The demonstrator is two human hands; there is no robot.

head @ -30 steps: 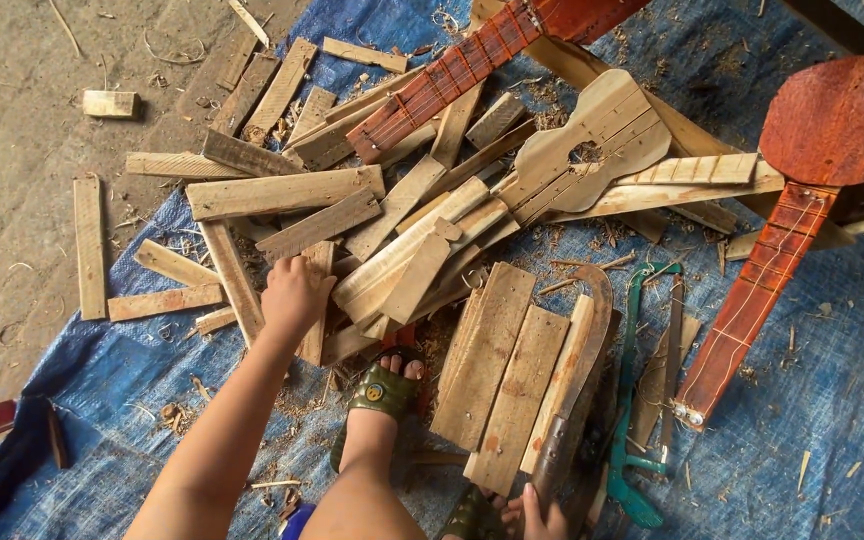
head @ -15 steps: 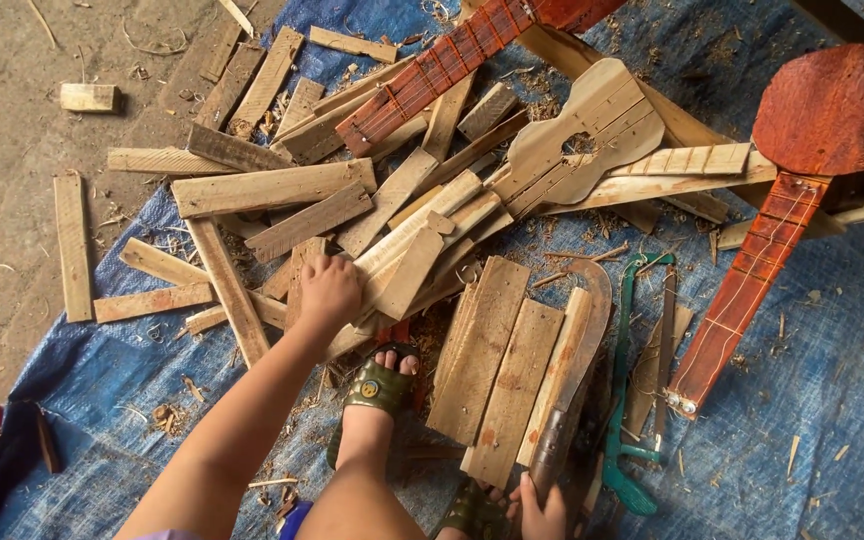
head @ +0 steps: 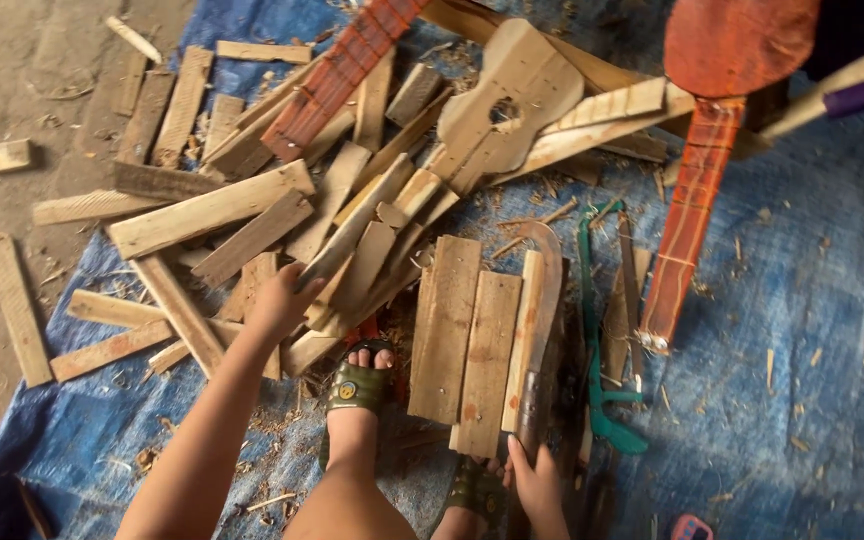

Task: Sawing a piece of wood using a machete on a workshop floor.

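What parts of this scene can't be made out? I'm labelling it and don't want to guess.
Head view only:
- Left hand: its fingers lie among the pale scrap wood strips, so whether they grip one is unclear.
- Right hand: partly cut off by the bottom edge; it touches the long curved blade with a dark handle.
- Red-brown wooden toy guitar: its body runs off the top edge.
- Small pink thing: cut off at the bottom, unidentifiable.

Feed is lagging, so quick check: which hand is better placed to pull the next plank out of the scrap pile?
Left, probably. The left hand already rests on a pale plank at the near edge of the scrap pile. The right hand sits low by the laid-out boards, touching the curved blade's handle.
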